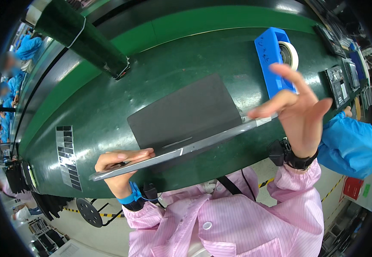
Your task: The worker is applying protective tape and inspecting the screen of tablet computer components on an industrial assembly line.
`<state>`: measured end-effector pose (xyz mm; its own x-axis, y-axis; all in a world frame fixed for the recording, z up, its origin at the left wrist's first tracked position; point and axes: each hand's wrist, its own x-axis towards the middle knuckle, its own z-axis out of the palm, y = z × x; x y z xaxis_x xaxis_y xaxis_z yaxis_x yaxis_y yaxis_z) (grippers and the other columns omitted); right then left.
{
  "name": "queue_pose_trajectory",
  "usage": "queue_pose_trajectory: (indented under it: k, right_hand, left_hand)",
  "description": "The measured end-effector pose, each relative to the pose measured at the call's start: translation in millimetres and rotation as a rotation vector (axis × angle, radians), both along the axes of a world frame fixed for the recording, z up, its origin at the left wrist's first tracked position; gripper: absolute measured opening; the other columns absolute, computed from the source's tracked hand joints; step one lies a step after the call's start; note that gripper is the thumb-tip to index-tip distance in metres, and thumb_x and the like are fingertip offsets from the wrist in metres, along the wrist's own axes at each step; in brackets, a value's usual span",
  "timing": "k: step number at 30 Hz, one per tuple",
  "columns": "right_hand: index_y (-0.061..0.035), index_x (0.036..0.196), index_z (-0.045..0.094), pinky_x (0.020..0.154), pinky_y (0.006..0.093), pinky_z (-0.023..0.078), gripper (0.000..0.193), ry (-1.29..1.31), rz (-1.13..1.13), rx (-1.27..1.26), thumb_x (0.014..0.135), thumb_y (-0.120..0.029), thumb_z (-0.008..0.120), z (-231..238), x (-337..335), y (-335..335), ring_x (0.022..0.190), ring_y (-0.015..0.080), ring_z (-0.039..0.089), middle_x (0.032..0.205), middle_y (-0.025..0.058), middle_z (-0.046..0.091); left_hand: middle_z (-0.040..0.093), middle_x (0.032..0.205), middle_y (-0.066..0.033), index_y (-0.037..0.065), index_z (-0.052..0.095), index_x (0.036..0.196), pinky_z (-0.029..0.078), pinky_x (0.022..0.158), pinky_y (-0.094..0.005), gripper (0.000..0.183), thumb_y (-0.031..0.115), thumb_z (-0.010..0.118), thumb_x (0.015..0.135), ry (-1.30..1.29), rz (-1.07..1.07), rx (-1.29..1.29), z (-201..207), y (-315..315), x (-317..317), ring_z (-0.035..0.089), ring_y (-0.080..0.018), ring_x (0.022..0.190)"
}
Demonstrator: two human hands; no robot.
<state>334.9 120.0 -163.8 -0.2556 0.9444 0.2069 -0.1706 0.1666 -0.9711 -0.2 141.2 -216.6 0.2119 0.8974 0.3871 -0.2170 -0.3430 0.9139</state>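
Note:
My left hand (119, 165) is closed around the left end of a thin, flat grey panel (194, 147), perhaps a tablet or screen. The panel is tilted nearly edge-on and slants up to the right, above a dark grey mat (186, 109). My right hand (299, 113) is open, palm showing and fingers spread. One of its fingertips is at or just over the panel's right end, where a small whitish patch shows; whether it touches I cannot tell. Beyond that hand stands a blue tape dispenser (265, 60) with a white tape roll (294, 55).
A sheet with black rectangles (68, 158) lies on the green table (96, 107) at left. A green-wrapped post (85, 38) rises at the back left. Dark device parts (338, 85) lie at far right, near a person with a blue cap (351, 145). A stool (89, 213) stands below.

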Motion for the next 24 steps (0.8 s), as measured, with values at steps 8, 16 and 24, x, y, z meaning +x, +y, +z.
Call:
queue_pose_trajectory:
  k: [8,16,24]
  right_hand:
    - [-0.0009,0.121,0.043,0.093,0.0342,0.036,0.055,-0.162,-0.166,-0.019,0.076,-0.021,0.067,-32.1,-19.1,-4.6,0.101,0.0225,0.053,0.107,0.0115,0.056]
    - [-0.0001,0.114,0.046,0.081,0.0263,0.04,0.035,-0.249,-0.327,-0.157,0.081,-0.003,0.058,-72.7,-33.4,-13.3,0.09,0.0133,0.052,0.094,0.004,0.056]
    - [0.0014,0.126,0.036,0.082,0.0215,0.04,0.046,-0.272,-0.292,-0.365,0.083,-0.001,0.053,-74.0,-32.2,9.2,0.09,0.0135,0.056,0.098,0.0072,0.059]
  left_hand:
    - [0.063,0.083,-0.0191,0.0,0.04,0.115,0.049,0.075,-0.0337,0.062,0.018,0.074,0.066,0.118,0.182,-0.121,-7.6,-1.2,-15.6,0.063,-0.0264,0.074]
    - [0.054,0.116,-0.0154,-0.001,0.047,0.112,0.046,0.084,-0.0321,0.055,0.008,0.074,0.066,0.564,0.076,-0.025,-27.5,2.5,-24.9,0.057,-0.022,0.101]
    - [0.059,0.102,-0.0071,-0.007,0.05,0.112,0.044,0.08,-0.022,0.033,0.0,0.059,0.081,0.183,0.201,-0.416,-31.2,-12.9,-21.1,0.055,-0.0095,0.09]
